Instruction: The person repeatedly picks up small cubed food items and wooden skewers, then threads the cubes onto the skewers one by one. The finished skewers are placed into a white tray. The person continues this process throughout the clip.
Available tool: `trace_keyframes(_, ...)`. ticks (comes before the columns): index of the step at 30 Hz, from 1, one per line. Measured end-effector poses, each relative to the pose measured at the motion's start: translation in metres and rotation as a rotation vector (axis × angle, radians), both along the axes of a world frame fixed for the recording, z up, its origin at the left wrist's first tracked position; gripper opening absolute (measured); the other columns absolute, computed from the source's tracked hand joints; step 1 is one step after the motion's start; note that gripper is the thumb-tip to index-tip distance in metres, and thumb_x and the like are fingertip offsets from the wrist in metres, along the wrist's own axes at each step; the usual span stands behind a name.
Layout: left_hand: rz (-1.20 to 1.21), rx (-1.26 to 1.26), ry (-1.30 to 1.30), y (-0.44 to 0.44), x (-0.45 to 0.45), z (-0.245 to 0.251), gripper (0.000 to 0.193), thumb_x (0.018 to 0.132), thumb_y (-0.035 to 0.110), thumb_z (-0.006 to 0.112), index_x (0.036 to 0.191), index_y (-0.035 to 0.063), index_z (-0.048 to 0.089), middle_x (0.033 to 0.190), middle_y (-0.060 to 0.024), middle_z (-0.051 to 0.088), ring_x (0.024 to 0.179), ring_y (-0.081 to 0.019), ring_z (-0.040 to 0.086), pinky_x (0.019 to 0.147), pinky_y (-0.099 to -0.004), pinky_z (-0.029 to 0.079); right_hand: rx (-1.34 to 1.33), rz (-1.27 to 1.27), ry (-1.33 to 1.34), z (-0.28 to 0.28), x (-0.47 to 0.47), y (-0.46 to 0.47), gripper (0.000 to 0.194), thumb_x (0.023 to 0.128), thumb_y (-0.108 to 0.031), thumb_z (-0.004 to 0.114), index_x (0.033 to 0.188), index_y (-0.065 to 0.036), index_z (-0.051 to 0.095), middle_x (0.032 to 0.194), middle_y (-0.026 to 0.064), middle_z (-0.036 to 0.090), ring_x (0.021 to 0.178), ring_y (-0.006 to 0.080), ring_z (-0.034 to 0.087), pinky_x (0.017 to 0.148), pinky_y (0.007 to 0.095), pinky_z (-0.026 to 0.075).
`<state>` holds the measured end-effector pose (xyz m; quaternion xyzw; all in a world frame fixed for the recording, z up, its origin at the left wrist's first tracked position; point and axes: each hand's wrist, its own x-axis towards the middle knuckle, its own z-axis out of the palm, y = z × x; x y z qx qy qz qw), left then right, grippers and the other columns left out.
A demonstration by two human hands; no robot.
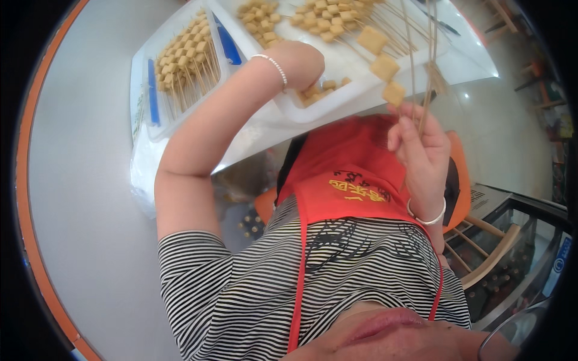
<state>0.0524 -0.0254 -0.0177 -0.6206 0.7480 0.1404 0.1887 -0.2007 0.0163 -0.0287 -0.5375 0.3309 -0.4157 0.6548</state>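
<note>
My left hand (300, 65) is bent down inside a white plastic tray (291, 113). Its fingers are mostly hidden, so whether they grip anything is unclear. Loose tan food cubes (318, 94), possibly tofu, lie just below it in the tray's near corner. In my right hand (422, 144), raised beyond the tray's right side, is a wooden skewer carrying three tan cubes (384, 67). Several bare wooden skewers (429, 90) are held in the same hand, pointing up and away from me.
A second tray (158, 131) at left holds a stack of filled skewers (185, 54) beside blue strips. More filled skewers (329, 18) and a pile of cubes (257, 18) lie at the far side. An orange chair (458, 180) and a glass-topped cabinet (519, 252) stand at right.
</note>
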Motion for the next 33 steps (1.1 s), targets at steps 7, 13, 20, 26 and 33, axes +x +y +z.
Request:
trace_keyframes(7,0.016,0.046,-0.072,0.002,-0.005,-0.006,0.012,0.077,0.004,0.057,0.085,0.0032,0.067,0.09,-0.0175,0.064,0.091,-0.032,0.063,0.076,-0.0377,0.051,0.001,0.02,0.006,-0.002,-0.003,-0.004,0.02,0.097,-0.006,0.048,0.112,0.005,0.057,0.068,0.0006,0.055,0.051,-0.0012,0.034,0.047,0.0149,0.026)
trace_keyframes(13,-0.108,-0.178,-0.087,0.013,-0.003,0.003,0.011,0.079,0.008,0.057,0.083,0.0034,0.066,0.092,-0.0177,0.064,0.084,-0.0325,0.063,0.075,-0.0384,0.052,0.006,0.015,0.015,-0.002,-0.002,-0.005,0.02,0.097,-0.005,0.048,0.111,0.005,0.057,0.068,0.0008,0.056,0.052,-0.0009,0.036,0.047,0.015,0.027)
trace_keyframes(20,0.533,-0.31,1.371,0.02,0.021,0.035,0.025,0.092,0.014,0.053,0.111,-0.002,0.057,0.101,-0.0159,0.066,0.09,-0.0195,0.067,0.08,-0.0263,0.054,0.006,0.043,0.036,-0.002,-0.002,-0.005,0.019,0.097,-0.005,0.048,0.11,0.005,0.057,0.068,0.0008,0.056,0.053,-0.0007,0.038,0.048,0.0148,0.028)
trace_keyframes(26,0.562,-0.257,2.122,0.017,0.018,0.023,0.036,0.095,0.013,0.052,0.126,-0.0051,0.049,0.11,-0.0159,0.063,0.098,-0.0189,0.065,0.086,-0.0248,0.054,-0.025,0.094,0.124,-0.005,-0.005,-0.005,0.019,0.097,-0.006,0.047,0.109,0.004,0.058,0.067,0.0001,0.055,0.054,-0.0007,0.039,0.049,0.015,0.03)
trace_keyframes(33,0.652,-0.362,2.266,0.011,0.014,0.02,0.037,0.095,0.019,0.056,0.122,-0.0045,0.052,0.104,-0.012,0.064,0.099,-0.0195,0.064,0.084,-0.0256,0.055,-0.016,0.114,0.16,-0.005,-0.008,-0.002,0.018,0.097,-0.005,0.047,0.109,0.005,0.057,0.074,0.0011,0.058,0.062,0.0017,0.048,0.057,0.0157,0.036)
